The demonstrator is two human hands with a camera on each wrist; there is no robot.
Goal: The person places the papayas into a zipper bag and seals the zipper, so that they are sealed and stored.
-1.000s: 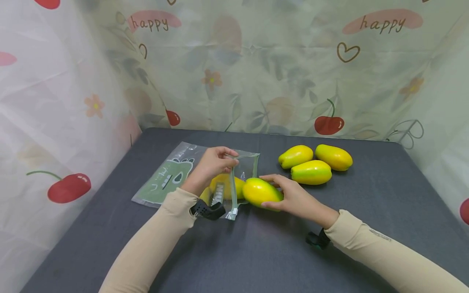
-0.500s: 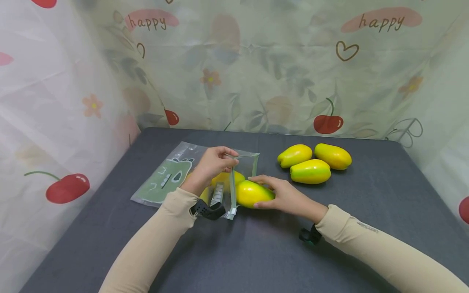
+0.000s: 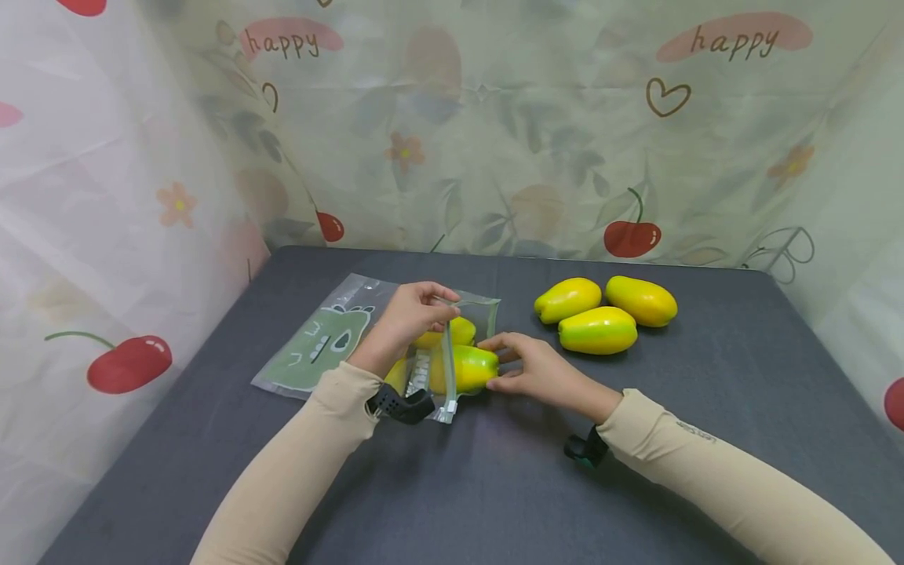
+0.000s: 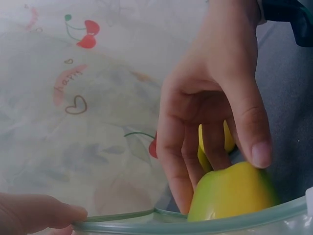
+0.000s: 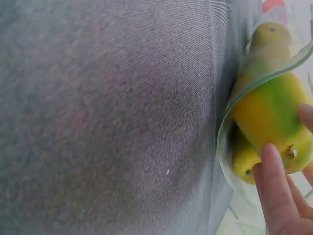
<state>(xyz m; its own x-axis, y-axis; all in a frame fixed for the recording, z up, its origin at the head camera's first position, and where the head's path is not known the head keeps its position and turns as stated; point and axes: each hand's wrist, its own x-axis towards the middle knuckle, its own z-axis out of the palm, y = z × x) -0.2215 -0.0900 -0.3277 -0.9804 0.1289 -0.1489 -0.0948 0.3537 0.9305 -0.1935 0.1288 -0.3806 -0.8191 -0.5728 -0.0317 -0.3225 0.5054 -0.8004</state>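
Observation:
My left hand [image 3: 408, 322] pinches the upper edge of a clear zip bag [image 3: 282, 377] with a green cartoon animal face, holding its mouth apart. The bag lies flat on the left, its opening facing right. A yellow-green papaya [image 3: 475, 369] lies partly through that opening. My right hand [image 3: 547, 378] holds its outer end, thumb on the near side and fingers on the far side; in the left wrist view the thumb and fingers straddle this papaya [image 4: 234, 193]. More yellow fruit [image 3: 462, 331] shows inside the bag, partly hidden by the left hand. A white slider [image 3: 448, 410] sits at the zip's near end.
Three more papayas [image 3: 599, 331] lie grouped on the dark grey table [image 3: 494, 486], behind and right of my right hand. Printed cloth [image 3: 487, 157] hangs along the back and both sides. A black strap [image 3: 401, 404] circles my left wrist.
My right hand has moved left, pushing the papaya from outside the bag mouth to partly inside. The left hand has kept its pinch on the bag's edge.

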